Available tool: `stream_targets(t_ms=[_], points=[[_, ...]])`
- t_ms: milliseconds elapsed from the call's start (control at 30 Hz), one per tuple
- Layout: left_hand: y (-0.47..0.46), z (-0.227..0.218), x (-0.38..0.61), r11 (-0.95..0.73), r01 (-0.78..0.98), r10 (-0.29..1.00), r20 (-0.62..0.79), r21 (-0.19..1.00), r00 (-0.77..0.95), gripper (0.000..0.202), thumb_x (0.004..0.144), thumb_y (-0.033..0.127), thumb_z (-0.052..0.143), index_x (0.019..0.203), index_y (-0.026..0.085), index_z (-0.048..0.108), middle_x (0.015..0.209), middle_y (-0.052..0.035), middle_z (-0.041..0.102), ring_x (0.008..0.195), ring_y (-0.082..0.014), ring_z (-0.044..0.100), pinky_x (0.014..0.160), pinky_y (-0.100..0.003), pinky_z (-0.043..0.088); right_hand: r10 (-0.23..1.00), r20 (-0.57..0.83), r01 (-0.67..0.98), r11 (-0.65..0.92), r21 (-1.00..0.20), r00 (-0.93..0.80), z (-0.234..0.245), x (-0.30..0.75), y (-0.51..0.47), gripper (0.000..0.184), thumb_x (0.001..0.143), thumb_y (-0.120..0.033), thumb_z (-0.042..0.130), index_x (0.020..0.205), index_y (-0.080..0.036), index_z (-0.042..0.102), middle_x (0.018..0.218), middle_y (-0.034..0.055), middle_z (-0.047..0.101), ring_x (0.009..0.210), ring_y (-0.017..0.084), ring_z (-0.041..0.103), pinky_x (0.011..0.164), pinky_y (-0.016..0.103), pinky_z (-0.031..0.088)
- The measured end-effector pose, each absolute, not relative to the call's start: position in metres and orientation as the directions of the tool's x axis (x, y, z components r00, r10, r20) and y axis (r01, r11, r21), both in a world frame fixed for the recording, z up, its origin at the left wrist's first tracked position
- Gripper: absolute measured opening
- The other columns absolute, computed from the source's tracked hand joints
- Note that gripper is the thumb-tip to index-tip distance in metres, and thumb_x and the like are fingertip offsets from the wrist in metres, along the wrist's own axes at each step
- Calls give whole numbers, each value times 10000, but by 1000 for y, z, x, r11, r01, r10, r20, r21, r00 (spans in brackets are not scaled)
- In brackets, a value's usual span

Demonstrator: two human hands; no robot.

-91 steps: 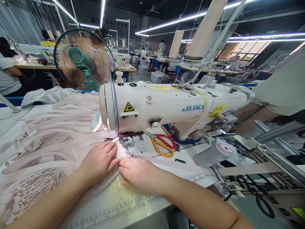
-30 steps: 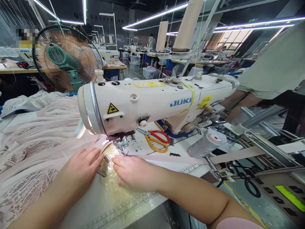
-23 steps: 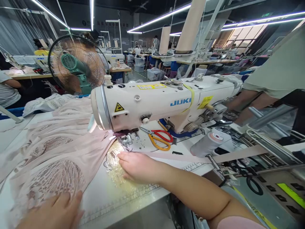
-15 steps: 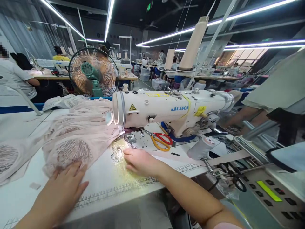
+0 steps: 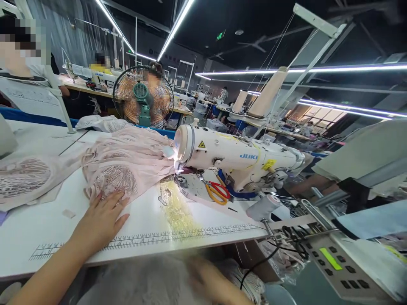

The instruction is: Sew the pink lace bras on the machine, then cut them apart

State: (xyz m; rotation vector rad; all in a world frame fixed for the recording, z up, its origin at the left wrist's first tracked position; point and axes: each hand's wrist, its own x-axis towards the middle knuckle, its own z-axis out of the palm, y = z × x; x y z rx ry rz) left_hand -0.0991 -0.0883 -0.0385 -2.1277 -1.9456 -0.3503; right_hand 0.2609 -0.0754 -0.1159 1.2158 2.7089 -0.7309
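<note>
My left hand lies with its fingers spread on the near edge of a pale pink lace fabric piece. The fabric stretches in overlapping folds toward the needle end of a white sewing machine. Below the table's front edge, my right hand is smeared by motion, and its fingers cannot be made out. Red and orange-handled scissors rest beside the machine bed. A strip of yellowish clear tape covers the tabletop in front of the needle area.
A printed ruler runs along the table's front edge. More lace fabric lies at the left. A grey thread cone and a control panel are at the right. Behind the table stands a fan; people sit at other machines.
My right hand has left the taped tabletop and dropped below the table's front edge. My left hand stays on the lace fabric. The whole view has shifted and tilted.
</note>
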Motion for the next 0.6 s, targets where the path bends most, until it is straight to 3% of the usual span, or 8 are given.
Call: stream_targets(t_ms=[233, 367, 467, 533, 600], points=[[-93, -26, -100, -160, 987, 890, 431, -10, 149, 425, 927, 329, 335, 1128, 120, 646, 1283, -161, 613, 1127, -314, 604, 989, -557, 439, 759, -341, 822, 436, -366, -554, -127, 251, -69, 188, 674, -96, 641, 842, -179, 656, 797, 15, 701, 743, 196, 655, 623, 247, 468], [-132, -19, -88, -123, 989, 792, 609, 76, 52, 310, 933, 224, 424, 1180, 102, 568, 1284, -153, 582, 1146, -284, 575, 958, -450, 484, 757, -325, 807, 429, -406, -566, -123, 253, -65, 75, 736, -105, 613, 765, -174, 623, 838, 42, 685, 878, 215, 623, 724, 277, 446], [-175, -32, -70, -168, 972, 709, 705, 162, 5, 315, 867, 144, 522, 1180, 165, 548, 1148, -110, 650, 1046, -245, 620, 925, -412, 504, 755, -313, 789, 413, -455, -576, -111, 260, -67, 65, 821, -146, 532, 809, -163, 594, 803, 57, 648, 795, 204, 595, 706, 291, 424], [-201, -52, -54, -249, 941, 753, 657, 229, 39, 274, 851, 132, 530, 1109, 205, 587, 1015, -69, 700, 943, -204, 662, 872, -349, 533, 742, -311, 767, 403, -500, -593, -99, 264, -72, 79, 838, -146, 489, 818, -161, 564, 751, 44, 610, 706, 180, 563, 658, 276, 408], [-221, -80, -35, -300, 907, 861, 493, 296, 124, 261, 846, 193, 544, 1097, 204, 614, 994, -71, 726, 897, -200, 692, 792, -305, 571, 712, -315, 732, 403, -549, -628, -82, 267, -80, 45, 818, -144, 494, 803, -172, 527, 725, 23, 575, 665, 156, 531, 623, 252, 396]])
